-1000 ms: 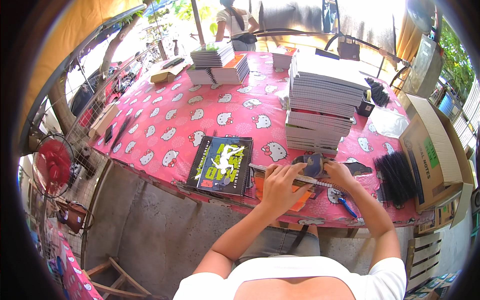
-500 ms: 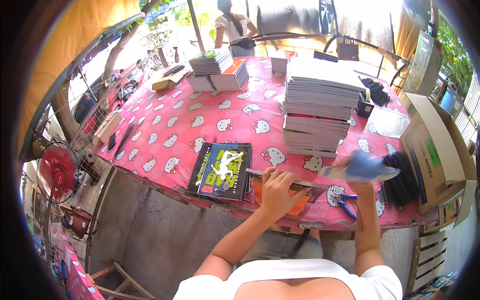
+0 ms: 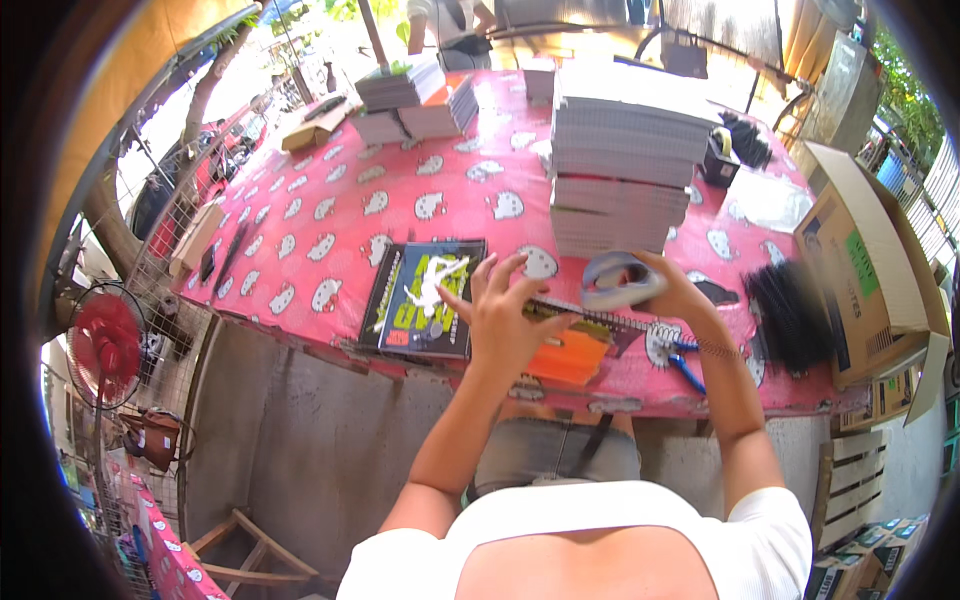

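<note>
My left hand (image 3: 505, 315) is open, fingers spread, over the upper left part of a coil-edged book with an orange page (image 3: 568, 358) at the table's near edge. My right hand (image 3: 672, 285) is closed around a blue and pale grey looped thing (image 3: 615, 282), held above the book's right end; its kind is unclear. From the book's edge a dark spiral coil (image 3: 640, 325) runs right, toward my right wrist. Blue-handled pliers (image 3: 688, 370) lie beside it. Left of my left hand rest dark spiral-bound books (image 3: 425, 300) with a white figure on the cover.
A tall stack of books (image 3: 630, 170) stands behind my right hand. To the right are a heap of black coils (image 3: 787, 320) and an open cardboard box (image 3: 875, 275). More book stacks (image 3: 415, 110) stand at the back left. A red fan (image 3: 105, 345) is left of the table.
My left hand has let go of the book's edge and spread its fingers. The right hand has moved left and turned the blue thing. The view has shifted slightly.
</note>
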A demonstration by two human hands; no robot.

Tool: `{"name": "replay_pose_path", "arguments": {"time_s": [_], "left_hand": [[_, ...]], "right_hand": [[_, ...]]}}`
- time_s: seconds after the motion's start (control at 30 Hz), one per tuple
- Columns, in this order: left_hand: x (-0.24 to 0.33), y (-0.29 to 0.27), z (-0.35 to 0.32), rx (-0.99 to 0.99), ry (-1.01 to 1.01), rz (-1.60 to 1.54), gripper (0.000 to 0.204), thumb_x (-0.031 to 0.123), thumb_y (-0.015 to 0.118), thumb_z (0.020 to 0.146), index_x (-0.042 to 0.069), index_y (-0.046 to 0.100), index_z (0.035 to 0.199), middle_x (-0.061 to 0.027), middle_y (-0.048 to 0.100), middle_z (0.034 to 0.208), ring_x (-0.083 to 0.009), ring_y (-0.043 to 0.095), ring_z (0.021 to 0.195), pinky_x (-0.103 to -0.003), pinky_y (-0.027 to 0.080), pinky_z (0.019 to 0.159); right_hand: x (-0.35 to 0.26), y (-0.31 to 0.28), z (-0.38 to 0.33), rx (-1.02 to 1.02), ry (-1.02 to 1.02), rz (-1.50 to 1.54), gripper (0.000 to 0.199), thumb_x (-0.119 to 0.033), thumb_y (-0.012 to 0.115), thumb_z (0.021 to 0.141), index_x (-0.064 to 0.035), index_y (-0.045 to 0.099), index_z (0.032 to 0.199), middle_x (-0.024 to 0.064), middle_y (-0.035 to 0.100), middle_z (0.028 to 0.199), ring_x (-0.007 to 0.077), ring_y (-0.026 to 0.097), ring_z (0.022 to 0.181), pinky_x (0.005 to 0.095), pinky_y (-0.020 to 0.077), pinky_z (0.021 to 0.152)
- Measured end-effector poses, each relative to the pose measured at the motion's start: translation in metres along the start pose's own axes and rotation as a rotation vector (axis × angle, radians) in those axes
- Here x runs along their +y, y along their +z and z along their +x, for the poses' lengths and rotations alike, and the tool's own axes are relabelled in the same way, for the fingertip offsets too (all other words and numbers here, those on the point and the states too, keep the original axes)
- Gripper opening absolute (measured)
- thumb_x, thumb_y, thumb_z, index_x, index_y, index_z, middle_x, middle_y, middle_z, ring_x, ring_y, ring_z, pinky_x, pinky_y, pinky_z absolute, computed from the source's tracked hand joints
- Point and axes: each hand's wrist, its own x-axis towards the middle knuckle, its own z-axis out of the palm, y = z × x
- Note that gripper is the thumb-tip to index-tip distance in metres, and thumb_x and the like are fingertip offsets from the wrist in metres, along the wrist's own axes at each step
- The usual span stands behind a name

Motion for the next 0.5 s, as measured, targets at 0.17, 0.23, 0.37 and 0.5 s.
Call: {"name": "replay_pose_path", "arguments": {"time_s": [0.17,0.23,0.37,0.5], "left_hand": [[-0.022,0.006,0.000,-0.002,0.062,-0.237,0.035,0.020,0.087,0.054,0.006,0.068,0.080,-0.0060,0.065,0.086,-0.0269,0.054,0.095,-0.037,0.047,0.080],[-0.026,0.005,0.000,-0.039,0.054,-0.241,0.034,0.019,0.087,0.054,0.005,0.068,0.079,-0.0062,0.065,0.085,-0.0266,0.054,0.094,-0.037,0.047,0.080],[-0.026,0.005,0.000,-0.070,0.011,-0.295,0.033,0.019,0.087,0.053,0.005,0.068,0.077,-0.0082,0.065,0.092,-0.0268,0.054,0.095,-0.038,0.047,0.082],[-0.026,0.002,0.001,0.049,0.055,-0.187,0.036,0.020,0.088,0.053,0.005,0.068,0.079,-0.0176,0.053,0.122,-0.0297,0.054,0.104,-0.039,0.048,0.085]], "right_hand": [[-0.003,0.006,0.015,0.062,0.042,-0.227,0.047,0.004,0.069,0.065,-0.0029,0.058,0.110,0.0059,0.066,0.091,0.0127,0.061,0.079,0.0275,0.0502,0.070],[-0.003,0.011,0.025,0.031,-0.093,-0.794,0.041,0.007,0.068,0.065,-0.0013,0.058,0.104,0.0042,0.065,0.091,0.0152,0.061,0.078,0.0274,0.0511,0.072],[0.001,0.004,0.014,0.097,-0.121,0.121,0.049,0.005,0.067,0.063,-0.0028,0.060,0.111,0.0133,0.067,0.094,0.0256,0.064,0.091,0.0348,0.0506,0.077],[0.000,0.021,0.040,0.059,-0.002,-0.732,0.053,0.000,0.073,0.062,-0.0025,0.058,0.113,0.0098,0.066,0.101,0.0242,0.063,0.093,0.0358,0.0502,0.082]]}}
